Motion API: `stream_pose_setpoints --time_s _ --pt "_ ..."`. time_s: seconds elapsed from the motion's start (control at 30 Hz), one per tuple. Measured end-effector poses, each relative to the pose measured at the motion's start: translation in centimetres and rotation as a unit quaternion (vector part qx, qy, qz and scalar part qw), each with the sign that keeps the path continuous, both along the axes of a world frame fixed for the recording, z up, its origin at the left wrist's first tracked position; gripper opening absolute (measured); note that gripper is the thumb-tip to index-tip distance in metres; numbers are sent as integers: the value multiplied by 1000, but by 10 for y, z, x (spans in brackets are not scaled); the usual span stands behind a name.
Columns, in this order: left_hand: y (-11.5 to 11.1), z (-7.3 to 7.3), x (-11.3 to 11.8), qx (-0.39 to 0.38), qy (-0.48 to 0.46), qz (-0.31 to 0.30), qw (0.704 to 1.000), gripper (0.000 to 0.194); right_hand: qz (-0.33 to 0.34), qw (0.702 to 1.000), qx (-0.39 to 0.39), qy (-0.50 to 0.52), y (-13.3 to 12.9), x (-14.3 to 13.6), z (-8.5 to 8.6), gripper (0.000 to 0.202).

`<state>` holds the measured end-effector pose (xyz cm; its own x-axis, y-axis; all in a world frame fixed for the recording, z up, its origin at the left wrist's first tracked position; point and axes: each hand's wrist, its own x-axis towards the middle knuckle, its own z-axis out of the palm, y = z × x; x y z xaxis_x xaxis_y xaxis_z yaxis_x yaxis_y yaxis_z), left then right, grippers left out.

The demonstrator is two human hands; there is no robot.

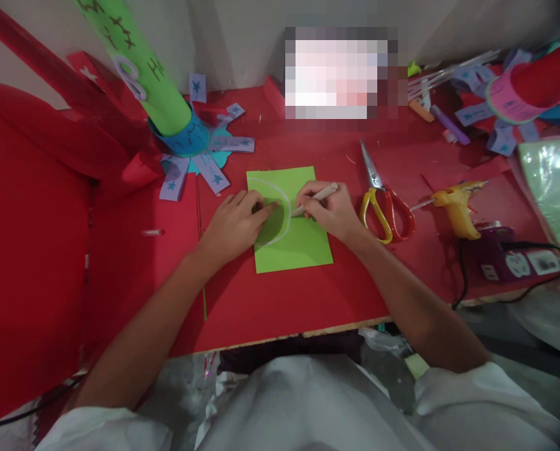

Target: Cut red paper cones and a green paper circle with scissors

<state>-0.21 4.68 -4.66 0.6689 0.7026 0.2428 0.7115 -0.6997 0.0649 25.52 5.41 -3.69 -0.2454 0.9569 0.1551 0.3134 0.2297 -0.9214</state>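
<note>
A bright green sheet of paper [299, 247] lies on the red tabletop in the middle of the head view. A pale curved line runs across its upper left part. My right hand [326, 210] is closed round a whitish pen [324, 192], its tip down at the right side of the curve. On the sheet's left part rests my left hand [235, 219], palm down, fingers bent and spread a little, with nothing held. Scissors [376, 181] with a yellow and a red handle lie right of the sheet, blades pointing away.
Yellow glue gun [461, 207] and purple box [512, 260] with a black cord are at the right. A green paper tube [162, 94] stands back left; another paper tube [517, 97] is back right. A screen, blurred, stands at the back. The table's front edge [261, 341] is near me.
</note>
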Motion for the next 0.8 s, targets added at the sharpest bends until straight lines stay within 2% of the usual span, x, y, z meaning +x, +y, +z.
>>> stream_pose_setpoints --time_s 0.1,0.27,0.43,0.63,0.8 --pt "0 0 0 -7 -6 4 1000 43 -2 1000 2 -15 0 -1 1 13" --pt "1 -3 -2 9 3 0 1000 40 92 996 -24 -3 -4 -2 4 11" --pt "0 -3 -2 7 6 -1 1000 39 54 998 -9 -11 -4 -2 3 13" --pt "0 0 -2 -19 -5 -4 1000 40 122 992 -30 3 -8 -2 4 13" --pt "0 1 0 6 16 -3 1000 41 93 995 -23 -10 -10 -1 6 12"
